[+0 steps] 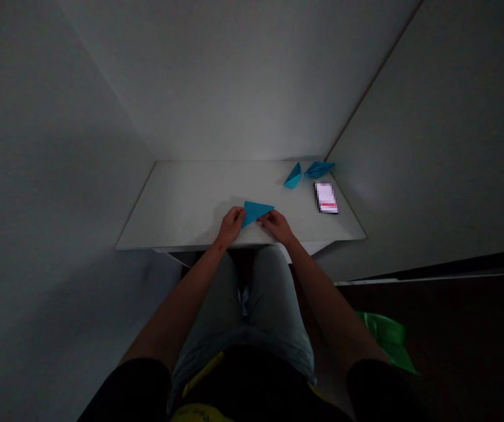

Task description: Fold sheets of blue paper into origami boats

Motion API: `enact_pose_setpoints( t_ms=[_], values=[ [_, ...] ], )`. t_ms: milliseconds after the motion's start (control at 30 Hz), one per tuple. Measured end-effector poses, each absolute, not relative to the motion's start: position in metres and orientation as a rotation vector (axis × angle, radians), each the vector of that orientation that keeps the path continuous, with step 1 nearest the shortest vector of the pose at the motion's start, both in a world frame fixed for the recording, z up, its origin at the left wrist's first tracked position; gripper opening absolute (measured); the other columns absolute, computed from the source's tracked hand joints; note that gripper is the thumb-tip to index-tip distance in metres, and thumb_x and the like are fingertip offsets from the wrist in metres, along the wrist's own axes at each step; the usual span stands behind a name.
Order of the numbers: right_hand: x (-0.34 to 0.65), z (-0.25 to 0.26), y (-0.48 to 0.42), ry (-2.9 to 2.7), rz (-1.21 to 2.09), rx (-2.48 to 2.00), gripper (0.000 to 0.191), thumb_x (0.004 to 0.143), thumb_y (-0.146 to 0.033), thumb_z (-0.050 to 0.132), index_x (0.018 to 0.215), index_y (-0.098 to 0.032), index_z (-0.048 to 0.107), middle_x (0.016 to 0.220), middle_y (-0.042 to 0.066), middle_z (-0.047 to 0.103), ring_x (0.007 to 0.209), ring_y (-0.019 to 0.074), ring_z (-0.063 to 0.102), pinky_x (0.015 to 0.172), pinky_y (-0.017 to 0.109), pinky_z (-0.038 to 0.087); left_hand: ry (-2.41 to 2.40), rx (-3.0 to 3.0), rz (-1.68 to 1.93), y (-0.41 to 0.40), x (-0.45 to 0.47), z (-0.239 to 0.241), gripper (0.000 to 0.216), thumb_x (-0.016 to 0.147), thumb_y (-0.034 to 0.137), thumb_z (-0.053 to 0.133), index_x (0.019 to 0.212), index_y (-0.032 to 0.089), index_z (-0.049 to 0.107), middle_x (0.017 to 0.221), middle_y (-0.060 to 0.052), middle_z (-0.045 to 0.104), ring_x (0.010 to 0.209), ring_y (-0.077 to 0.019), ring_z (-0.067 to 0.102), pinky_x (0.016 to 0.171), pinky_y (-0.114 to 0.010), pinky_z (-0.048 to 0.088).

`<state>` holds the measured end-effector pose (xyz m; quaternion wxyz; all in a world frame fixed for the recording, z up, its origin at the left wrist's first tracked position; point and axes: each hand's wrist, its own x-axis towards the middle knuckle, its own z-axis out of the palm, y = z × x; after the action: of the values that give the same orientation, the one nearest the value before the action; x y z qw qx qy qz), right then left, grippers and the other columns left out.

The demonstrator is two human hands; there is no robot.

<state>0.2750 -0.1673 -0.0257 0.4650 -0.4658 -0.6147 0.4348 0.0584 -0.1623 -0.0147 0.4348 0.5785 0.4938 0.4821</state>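
I am holding a flat blue paper triangle point(255, 212) with both of my hands. To say where things are, I will use the black phone with a bright screen point(326, 197). The paper is left of the phone and a bit closer to me, over the white flat surface point(181, 202). I can't tell if it touches the surface.

My left hand point(232, 224) is closed small, pinching the paper's left side. My right hand point(277, 225) is closed small too, with its fingers at the edge near the pointy right end. I think holding both sides keeps the thin paper from turning or slipping.

Just past the phone, on its left, is a small blue folded paper shape with a peak point(294, 177). Right behind the phone is a longer blue folded paper shape point(319, 169). Maybe they sit back there so my hands have room. The phone lies face up, I guess so I can look at it, but its screen is too blurry to read.
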Motion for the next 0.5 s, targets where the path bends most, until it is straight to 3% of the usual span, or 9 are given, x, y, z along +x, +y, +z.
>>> enact_pose_setpoints(
  t_ms=[133, 267, 400, 500],
  values=[
    [0.274, -0.028, -0.165, -1.536, 1.024, -1.22, 0.035, 0.086, -0.057, 0.075, 0.096, -0.024, 0.07, 0.086, 0.004, 0.078, 0.077, 0.0225, 0.073, 0.081, 0.039, 0.062, 1.249, 1.542, 1.107, -0.164, 0.055, -0.011, 0.031, 0.103, 0.048, 0.062, 0.099, 0.02, 0.073, 0.093, -0.005, 0.078, 0.083, -0.0187, 0.07, 0.077, -0.031, 0.058],
    [0.273, -0.029, -0.166, -1.659, 0.893, -1.224, 0.032, 0.085, -0.047, 0.073, 0.107, -0.024, 0.075, 0.103, 0.006, 0.083, 0.099, 0.0292, 0.077, 0.099, 0.045, 0.061, 1.208, 1.647, 1.063, -0.166, 0.057, -0.01, 0.031, 0.099, 0.05, 0.069, 0.1, 0.02, 0.078, 0.101, -0.007, 0.081, 0.091, -0.0205, 0.074, 0.085, -0.033, 0.06],
    [0.271, -0.022, -0.172, -1.703, 0.806, -1.2, 0.045, 0.089, -0.036, 0.065, 0.131, -0.027, 0.073, 0.126, 0.006, 0.081, 0.114, 0.0316, 0.075, 0.105, 0.045, 0.059, 1.188, 1.633, 1.047, -0.169, 0.061, -0.01, 0.046, 0.097, 0.052, 0.073, 0.131, 0.021, 0.076, 0.108, -0.008, 0.082, 0.085, -0.019, 0.075, 0.079, -0.032, 0.059],
    [0.269, -0.013, -0.178, -1.713, 0.774, -1.223, 0.057, 0.09, -0.031, 0.06, 0.147, -0.027, 0.066, 0.128, 0.006, 0.08, 0.107, 0.0293, 0.074, 0.098, 0.042, 0.059, 1.169, 1.644, 1.038, -0.172, 0.062, -0.008, 0.068, 0.089, 0.051, 0.084, 0.148, 0.023, 0.067, 0.118, -0.009, 0.081, 0.083, -0.0182, 0.076, 0.075, -0.03, 0.058]
  ],
)
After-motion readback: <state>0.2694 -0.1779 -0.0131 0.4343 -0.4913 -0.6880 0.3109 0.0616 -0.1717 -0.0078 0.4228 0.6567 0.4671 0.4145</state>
